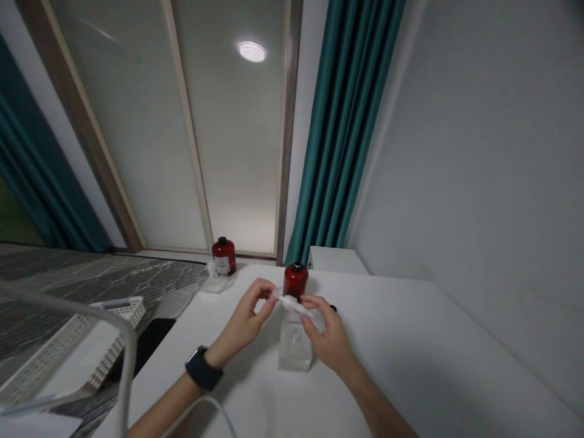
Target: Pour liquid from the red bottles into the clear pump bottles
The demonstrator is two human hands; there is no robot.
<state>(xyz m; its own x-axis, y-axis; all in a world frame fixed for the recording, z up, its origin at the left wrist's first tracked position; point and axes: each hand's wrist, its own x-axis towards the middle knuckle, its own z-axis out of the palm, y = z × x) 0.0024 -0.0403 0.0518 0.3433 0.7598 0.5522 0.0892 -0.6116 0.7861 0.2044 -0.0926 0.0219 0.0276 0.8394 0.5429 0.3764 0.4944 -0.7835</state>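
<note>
Both my hands hold a white, soft, crumpled strip point(291, 302) between them; its exact kind I cannot make out. The fingers of my left hand point(250, 310) pinch its left end, and those of my right hand point(326, 331) pinch the right end. Just behind the strip stands a dark red bottle point(295, 278), its lower part hidden. Below the strip, a clear, block-like piece point(294, 351) rests on the table between my wrists. A small black object point(333, 308) shows partly behind my right hand.
On the white table point(392, 340), a second red bottle point(222, 258) with a black cap and pale label stands at the far left, beside a clear piece with something white on it point(213, 277). A white perforated basket point(86, 347) and a grey curved tube point(130, 353) are at left.
</note>
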